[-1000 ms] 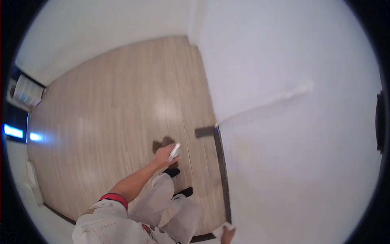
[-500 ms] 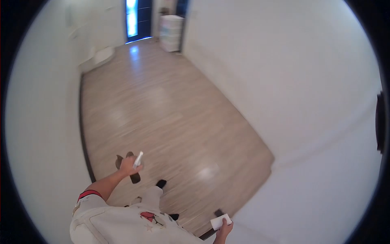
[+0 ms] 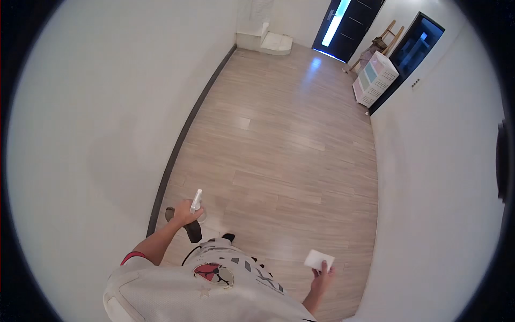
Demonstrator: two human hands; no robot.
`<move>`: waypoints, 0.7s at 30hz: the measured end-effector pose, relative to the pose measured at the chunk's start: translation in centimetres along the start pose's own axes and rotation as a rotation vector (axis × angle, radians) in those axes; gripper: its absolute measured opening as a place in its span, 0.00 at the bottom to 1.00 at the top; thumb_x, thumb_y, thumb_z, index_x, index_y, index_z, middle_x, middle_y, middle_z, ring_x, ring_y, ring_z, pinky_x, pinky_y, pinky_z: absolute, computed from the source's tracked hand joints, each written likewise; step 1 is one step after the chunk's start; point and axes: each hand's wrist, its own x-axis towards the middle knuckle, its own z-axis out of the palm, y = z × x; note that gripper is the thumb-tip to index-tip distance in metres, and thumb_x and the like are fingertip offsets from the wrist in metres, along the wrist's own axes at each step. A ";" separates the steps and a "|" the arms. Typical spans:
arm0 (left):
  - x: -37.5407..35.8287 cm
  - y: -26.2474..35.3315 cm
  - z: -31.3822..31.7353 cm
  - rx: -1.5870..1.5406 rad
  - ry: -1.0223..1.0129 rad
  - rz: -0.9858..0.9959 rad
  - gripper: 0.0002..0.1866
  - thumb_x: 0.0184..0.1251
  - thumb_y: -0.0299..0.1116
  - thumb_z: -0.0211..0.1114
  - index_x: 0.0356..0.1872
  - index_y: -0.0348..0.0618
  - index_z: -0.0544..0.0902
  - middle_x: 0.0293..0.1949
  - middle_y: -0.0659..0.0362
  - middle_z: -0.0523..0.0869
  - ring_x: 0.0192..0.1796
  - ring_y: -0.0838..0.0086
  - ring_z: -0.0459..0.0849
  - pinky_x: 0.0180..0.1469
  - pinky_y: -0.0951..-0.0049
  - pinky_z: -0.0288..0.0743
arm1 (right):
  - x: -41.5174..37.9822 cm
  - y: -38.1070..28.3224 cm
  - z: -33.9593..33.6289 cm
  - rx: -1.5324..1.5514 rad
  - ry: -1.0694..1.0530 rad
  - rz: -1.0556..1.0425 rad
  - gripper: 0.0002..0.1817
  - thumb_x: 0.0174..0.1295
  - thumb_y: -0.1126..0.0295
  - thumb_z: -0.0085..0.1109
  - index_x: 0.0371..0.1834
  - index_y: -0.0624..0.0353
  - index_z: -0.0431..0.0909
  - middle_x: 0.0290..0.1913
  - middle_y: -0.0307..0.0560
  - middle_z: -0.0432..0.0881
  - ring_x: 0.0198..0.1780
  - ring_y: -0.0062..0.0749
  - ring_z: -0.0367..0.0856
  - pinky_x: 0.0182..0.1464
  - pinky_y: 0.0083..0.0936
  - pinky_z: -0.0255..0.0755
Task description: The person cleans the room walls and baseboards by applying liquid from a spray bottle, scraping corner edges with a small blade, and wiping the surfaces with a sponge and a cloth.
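My left hand (image 3: 184, 214) is closed around a bottle with a white spray head (image 3: 197, 200); a bit of clear plastic shows beside the fingers. A dark brown object (image 3: 192, 232) sticks out from under the same hand on both sides; its kind is not clear. At the lower right, my right hand (image 3: 323, 278) grips a flat white block (image 3: 318, 260), like a sponge or folded cloth, with the thumb on top. Both hands are held above the wood-look floor (image 3: 279, 177), well apart.
White walls stand close on the left (image 3: 107, 107) and right (image 3: 418, 177), with a dark baseboard (image 3: 185, 129) along the left one. Ahead are a low white step (image 3: 277, 44), a dark door (image 3: 354, 24), a plastic drawer unit (image 3: 375, 79) and a wooden rack (image 3: 394, 37).
The view has turned, and the far door now lies further right. My right hand has come up and forward with the white block. My left hand keeps its hold on the spray bottle.
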 end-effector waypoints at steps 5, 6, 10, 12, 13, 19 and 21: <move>15.1 4.4 1.8 0.008 0.026 -0.061 0.21 0.54 0.49 0.68 0.44 0.45 0.88 0.33 0.45 0.88 0.39 0.50 0.87 0.44 0.55 0.81 | 11.0 -11.5 6.5 0.096 0.101 -0.085 0.24 0.64 0.71 0.63 0.61 0.58 0.64 0.57 0.52 0.74 0.53 0.43 0.80 0.44 0.42 0.84; 16.3 0.9 0.9 -0.033 0.038 -0.046 0.21 0.54 0.49 0.68 0.44 0.45 0.88 0.33 0.45 0.88 0.39 0.50 0.88 0.44 0.56 0.81 | 8.5 -11.8 8.9 0.092 0.102 -0.145 0.25 0.64 0.72 0.63 0.61 0.58 0.64 0.58 0.52 0.74 0.55 0.43 0.79 0.45 0.43 0.84; 24.0 4.1 5.3 0.118 0.115 -0.188 0.22 0.55 0.49 0.69 0.44 0.43 0.88 0.33 0.45 0.88 0.38 0.52 0.88 0.43 0.56 0.81 | 22.6 -16.8 11.7 0.051 -0.046 -0.116 0.25 0.63 0.72 0.64 0.61 0.57 0.65 0.57 0.50 0.75 0.56 0.42 0.78 0.47 0.42 0.84; 26.5 10.5 3.8 0.006 0.195 -0.199 0.23 0.55 0.48 0.70 0.45 0.42 0.88 0.31 0.46 0.88 0.37 0.52 0.88 0.41 0.56 0.81 | 29.7 -20.2 15.5 0.015 -0.129 -0.057 0.25 0.62 0.69 0.67 0.59 0.57 0.67 0.55 0.47 0.76 0.54 0.40 0.78 0.46 0.39 0.84; 27.5 12.3 3.7 -0.043 0.262 -0.160 0.22 0.55 0.47 0.70 0.45 0.42 0.88 0.30 0.46 0.88 0.36 0.53 0.88 0.40 0.58 0.80 | 33.0 -22.6 19.0 -0.020 -0.194 -0.032 0.25 0.61 0.67 0.68 0.58 0.58 0.68 0.54 0.46 0.76 0.52 0.39 0.79 0.46 0.38 0.83; 33.3 20.8 4.7 -0.212 0.561 -0.283 0.19 0.57 0.39 0.69 0.47 0.40 0.87 0.24 0.52 0.86 0.28 0.64 0.88 0.34 0.66 0.78 | 48.3 -33.2 42.1 -0.072 -0.664 -0.041 0.31 0.60 0.68 0.71 0.61 0.62 0.63 0.52 0.50 0.77 0.50 0.38 0.80 0.45 0.35 0.79; 36.3 21.9 5.8 -0.221 0.641 -0.300 0.18 0.58 0.37 0.68 0.47 0.40 0.87 0.22 0.54 0.85 0.27 0.70 0.86 0.33 0.67 0.77 | 49.2 -35.8 49.6 -0.097 -0.736 0.003 0.34 0.60 0.71 0.69 0.67 0.59 0.61 0.56 0.51 0.75 0.55 0.38 0.77 0.50 0.40 0.78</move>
